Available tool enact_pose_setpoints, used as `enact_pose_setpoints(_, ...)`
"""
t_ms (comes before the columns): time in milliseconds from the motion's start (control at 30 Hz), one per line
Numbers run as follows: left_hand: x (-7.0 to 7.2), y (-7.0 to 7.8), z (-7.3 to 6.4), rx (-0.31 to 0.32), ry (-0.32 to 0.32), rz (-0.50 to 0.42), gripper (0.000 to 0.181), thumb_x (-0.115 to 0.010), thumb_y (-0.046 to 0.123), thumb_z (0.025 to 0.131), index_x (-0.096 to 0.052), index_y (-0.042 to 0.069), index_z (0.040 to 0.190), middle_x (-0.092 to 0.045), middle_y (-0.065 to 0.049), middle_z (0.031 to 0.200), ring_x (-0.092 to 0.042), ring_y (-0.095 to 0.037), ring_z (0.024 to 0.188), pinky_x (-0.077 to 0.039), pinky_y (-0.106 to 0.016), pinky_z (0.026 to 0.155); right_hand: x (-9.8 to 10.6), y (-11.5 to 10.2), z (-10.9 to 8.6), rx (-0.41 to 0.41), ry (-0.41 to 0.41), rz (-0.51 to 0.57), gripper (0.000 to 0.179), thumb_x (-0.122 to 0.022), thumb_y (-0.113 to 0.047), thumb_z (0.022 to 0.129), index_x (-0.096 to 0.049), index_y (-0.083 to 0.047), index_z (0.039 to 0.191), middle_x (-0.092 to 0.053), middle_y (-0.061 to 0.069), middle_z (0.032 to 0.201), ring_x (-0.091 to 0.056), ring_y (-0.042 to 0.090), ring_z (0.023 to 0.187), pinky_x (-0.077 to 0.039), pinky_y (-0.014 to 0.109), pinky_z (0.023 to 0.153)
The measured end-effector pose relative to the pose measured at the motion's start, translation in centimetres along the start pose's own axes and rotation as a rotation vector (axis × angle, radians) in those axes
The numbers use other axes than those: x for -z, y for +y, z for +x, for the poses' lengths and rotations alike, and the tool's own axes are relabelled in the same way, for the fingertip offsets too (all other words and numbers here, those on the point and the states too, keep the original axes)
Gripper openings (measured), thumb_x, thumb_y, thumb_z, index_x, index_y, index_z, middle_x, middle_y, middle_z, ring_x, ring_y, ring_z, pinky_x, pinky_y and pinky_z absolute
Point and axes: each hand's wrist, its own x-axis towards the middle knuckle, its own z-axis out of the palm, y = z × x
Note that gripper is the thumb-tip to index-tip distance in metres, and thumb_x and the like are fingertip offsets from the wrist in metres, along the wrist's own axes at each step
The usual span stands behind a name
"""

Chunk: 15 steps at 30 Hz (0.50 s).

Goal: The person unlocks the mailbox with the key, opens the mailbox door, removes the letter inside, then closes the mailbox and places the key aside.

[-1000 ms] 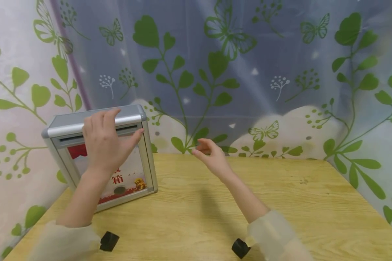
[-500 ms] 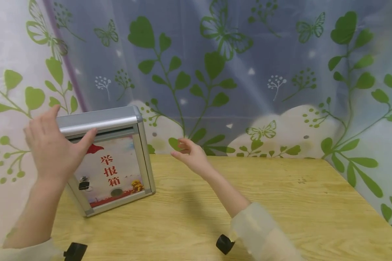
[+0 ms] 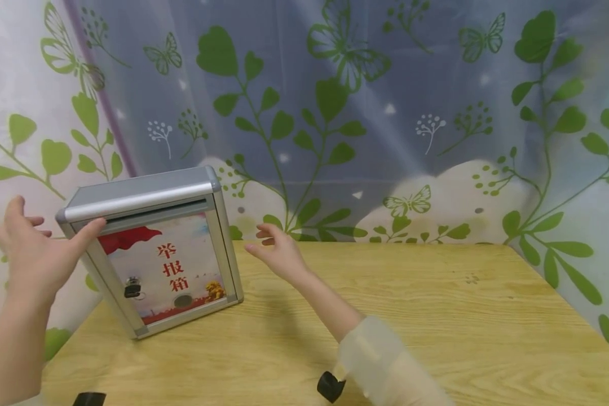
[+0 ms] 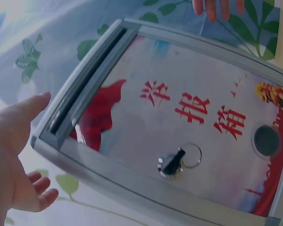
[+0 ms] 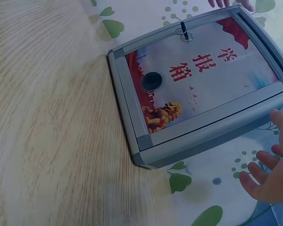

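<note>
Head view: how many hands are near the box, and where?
2: the left hand at the left side of the box, the right hand beside its right side. No other hand shows.

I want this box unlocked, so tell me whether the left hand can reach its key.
Probably yes: the left hand holds nothing and is beside the lockable box, and nothing covers the black key in its front lock.
</note>
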Motion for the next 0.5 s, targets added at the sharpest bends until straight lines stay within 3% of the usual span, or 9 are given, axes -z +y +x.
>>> enact_pose_setpoints(167,0.2,-2.3,0.6,-0.027,-0.126,0.023,0.104,-0.061,0.042,0.085,0.017,0.010,0.146,-0.016,-0.029,0.140,-0.029,-0.040,0.109,-0.032,-0.029,0.067,-0.6,-0.1,0.1,0.008,-0.012,-0.016,0.059,-0.064,-0.032,0.088,-0.044,-0.004,0.136,-0.056,0.012,0.123,-0.052,0.029,0.111,-0.046,0.039,0.087)
enact_pose_setpoints(300,0.1,-4.4,1.3,-0.069,-0.256,0.034,0.102,-0.057,0.039,0.089,0.021,0.002,0.143,-0.013,-0.041,0.138,-0.029,-0.050,0.111,-0.037,-0.050,0.075,-1.0,-0.2,0.4,0.000,-0.030,-0.055,0.058,-0.063,-0.033,0.088,-0.045,-0.004,0.135,-0.056,0.013,0.123,-0.054,0.029,0.109,-0.047,0.038,0.085)
enact_pose_setpoints(400,0.1,-5.9,1.7,-0.088,-0.398,0.023,0.097,-0.054,0.038,0.092,0.019,0.000,0.142,-0.007,-0.044,0.138,-0.025,-0.058,0.116,-0.030,-0.067,0.083,-1.4,-0.1,0.7,0.007,-0.047,-0.110,0.058,-0.063,-0.035,0.088,-0.046,-0.005,0.134,-0.056,0.013,0.123,-0.056,0.029,0.106,-0.048,0.035,0.082)
enact_pose_setpoints(500,-0.2,-7.1,2.0,-0.091,-0.515,0.016,0.092,-0.051,0.038,0.094,0.015,-0.001,0.143,-0.007,-0.045,0.137,-0.026,-0.059,0.117,-0.032,-0.065,0.085,-2.0,-0.2,1.0,0.010,-0.071,-0.162,0.059,-0.062,-0.036,0.088,-0.045,-0.004,0.135,-0.055,0.013,0.126,-0.057,0.028,0.106,-0.049,0.033,0.082)
